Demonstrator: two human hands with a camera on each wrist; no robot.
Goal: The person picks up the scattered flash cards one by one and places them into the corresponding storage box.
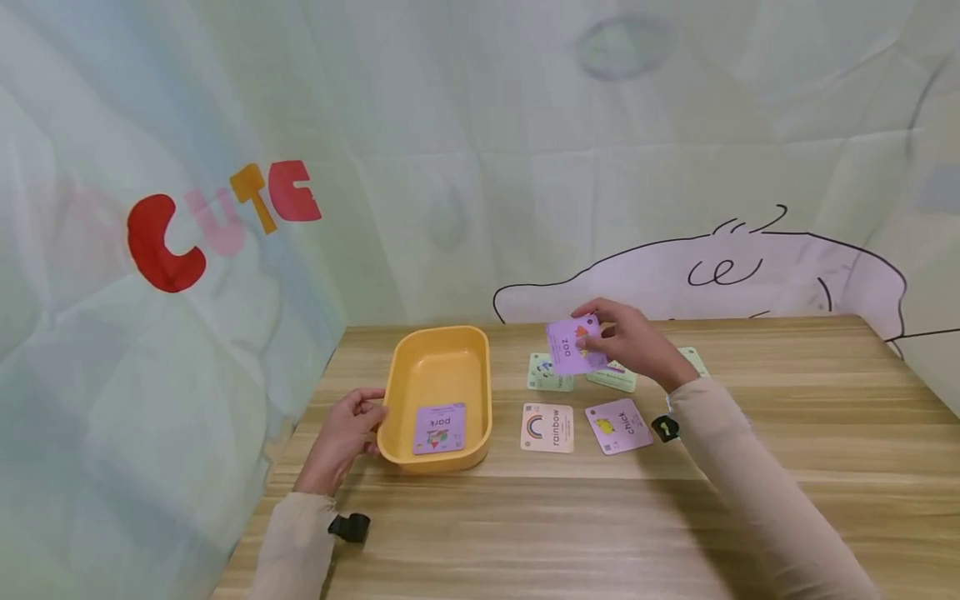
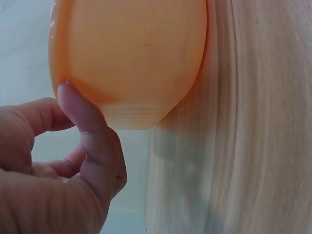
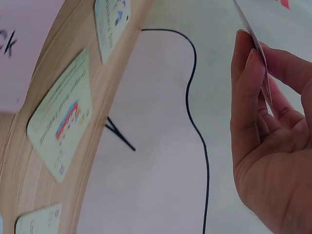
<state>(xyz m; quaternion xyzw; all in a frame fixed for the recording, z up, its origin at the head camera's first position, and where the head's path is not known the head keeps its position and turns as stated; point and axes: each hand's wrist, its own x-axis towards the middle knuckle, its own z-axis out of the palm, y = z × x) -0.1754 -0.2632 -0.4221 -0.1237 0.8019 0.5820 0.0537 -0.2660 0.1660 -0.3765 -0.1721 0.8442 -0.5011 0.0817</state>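
Hands (image 1: 341, 437) (image 1: 633, 340) hold yellow tray (image 1: 442, 375) — and "zoo" card (image 1: 564, 350)

A purple zoo card (image 1: 564, 348) tilts midair — yellow tray (image 1: 442, 375) sits left.

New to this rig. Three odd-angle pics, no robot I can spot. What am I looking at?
Right, no robot: just a person's two bare hands. The wide picture comes from a head-worn camera looking forward and down. The other two come from a camera on each wrist, so the table looks tipped sideways there.

The left hand grips the near-left rim of a yellow tray, which has the park card in it. The right hand holds up the zoo card; its wrist view shows that card nearly edge-on. On the table to the tray's right lie the rainbow card, the chick card and, behind them, three green cards, partly covered in the head view.
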